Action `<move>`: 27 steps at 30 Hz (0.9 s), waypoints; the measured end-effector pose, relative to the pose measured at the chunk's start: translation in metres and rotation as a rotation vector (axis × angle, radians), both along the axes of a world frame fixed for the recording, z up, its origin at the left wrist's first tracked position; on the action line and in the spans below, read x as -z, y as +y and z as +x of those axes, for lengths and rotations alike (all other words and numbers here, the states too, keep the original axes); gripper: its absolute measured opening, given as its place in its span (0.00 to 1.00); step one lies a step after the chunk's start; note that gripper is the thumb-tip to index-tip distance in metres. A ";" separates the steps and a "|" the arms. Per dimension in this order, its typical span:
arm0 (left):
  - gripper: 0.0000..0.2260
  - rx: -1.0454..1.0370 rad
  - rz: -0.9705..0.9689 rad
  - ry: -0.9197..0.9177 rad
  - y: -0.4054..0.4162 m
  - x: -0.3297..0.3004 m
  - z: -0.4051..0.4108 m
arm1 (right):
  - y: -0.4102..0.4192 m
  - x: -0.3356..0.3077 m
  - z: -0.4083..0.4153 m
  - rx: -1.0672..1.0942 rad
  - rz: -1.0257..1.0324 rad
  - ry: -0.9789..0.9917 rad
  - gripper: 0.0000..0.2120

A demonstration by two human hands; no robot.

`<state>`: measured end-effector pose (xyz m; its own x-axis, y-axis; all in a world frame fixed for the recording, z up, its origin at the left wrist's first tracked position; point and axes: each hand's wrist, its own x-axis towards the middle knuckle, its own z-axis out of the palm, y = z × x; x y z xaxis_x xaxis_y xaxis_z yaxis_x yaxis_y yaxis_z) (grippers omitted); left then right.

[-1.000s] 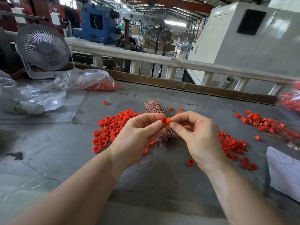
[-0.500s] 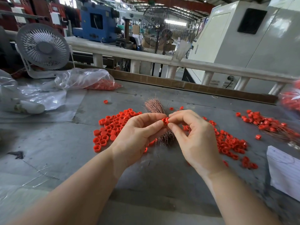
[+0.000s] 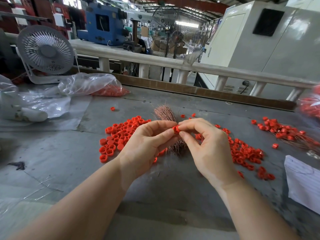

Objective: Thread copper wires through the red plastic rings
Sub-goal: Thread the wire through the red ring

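A red plastic ring [image 3: 176, 129] is pinched between the fingertips of my left hand [image 3: 147, 144] and my right hand [image 3: 206, 146] above the table's middle. Behind and below my hands lies a bundle of thin copper wires [image 3: 165, 113], partly hidden by them. Loose red rings form a pile [image 3: 119, 135] to the left of my left hand, and another pile [image 3: 245, 153] lies to the right of my right hand. Whether a wire passes through the held ring cannot be seen.
Rings with copper wires in them [image 3: 284, 131] lie at the far right. A plastic bag of red rings [image 3: 97, 85] and a small white fan [image 3: 45, 52] sit at the back left. White paper [image 3: 303, 181] lies at the right edge. A railing [image 3: 173, 64] runs behind the grey table [image 3: 52, 161].
My right hand has moved closer to my left and turned, its fingertips now meeting on the ring. The left hand has stayed almost still.
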<state>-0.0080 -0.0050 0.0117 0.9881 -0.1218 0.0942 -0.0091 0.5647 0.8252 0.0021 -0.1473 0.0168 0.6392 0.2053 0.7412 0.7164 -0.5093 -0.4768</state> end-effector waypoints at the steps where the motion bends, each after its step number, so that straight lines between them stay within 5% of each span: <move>1: 0.10 0.000 0.000 0.003 0.000 0.000 0.000 | 0.000 0.000 0.000 -0.002 0.005 0.013 0.06; 9: 0.07 -0.006 -0.009 0.011 -0.001 -0.003 -0.002 | -0.002 -0.003 0.002 -0.042 0.188 0.203 0.15; 27: 0.11 -0.069 -0.015 0.025 -0.001 -0.001 0.002 | -0.003 -0.002 0.006 -0.174 0.380 0.385 0.14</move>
